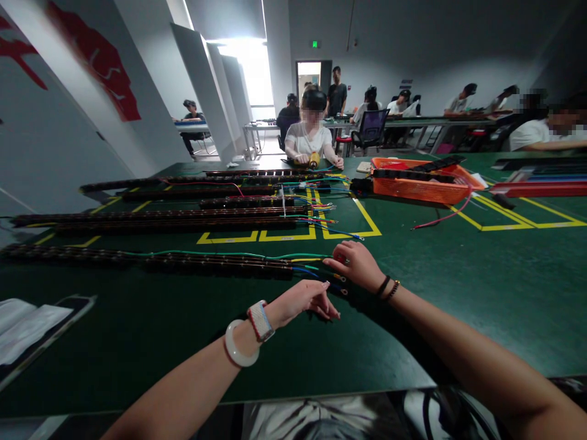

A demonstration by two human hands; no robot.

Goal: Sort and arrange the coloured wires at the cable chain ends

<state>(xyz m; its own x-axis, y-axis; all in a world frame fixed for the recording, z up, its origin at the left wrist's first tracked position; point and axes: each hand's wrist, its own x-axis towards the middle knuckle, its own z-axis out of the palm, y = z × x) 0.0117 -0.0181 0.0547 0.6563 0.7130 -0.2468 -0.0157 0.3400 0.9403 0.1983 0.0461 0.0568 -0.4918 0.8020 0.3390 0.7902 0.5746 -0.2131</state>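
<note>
A long dark cable bundle (pixel 215 263) lies across the green table (pixel 458 293), its coloured wires ending in ring terminals (pixel 340 278) near my hands. My right hand (pixel 355 264) is closed around the end of the green and yellow wires, thumb against the fingers. My left hand (pixel 312 300) hovers just below the wire ends, fingers apart and bent downward, with nothing visible in it. A blue wire (pixel 306 271) with a ring terminal runs out between the two hands.
More cable bundles (pixel 183 219) lie farther back on yellow-taped outlines. An orange basket (pixel 413 190) holding dark parts stands at the back right. Opposite, a person holds a yellow tool (pixel 313 160). A tray with white material (pixel 32 327) is at the left edge.
</note>
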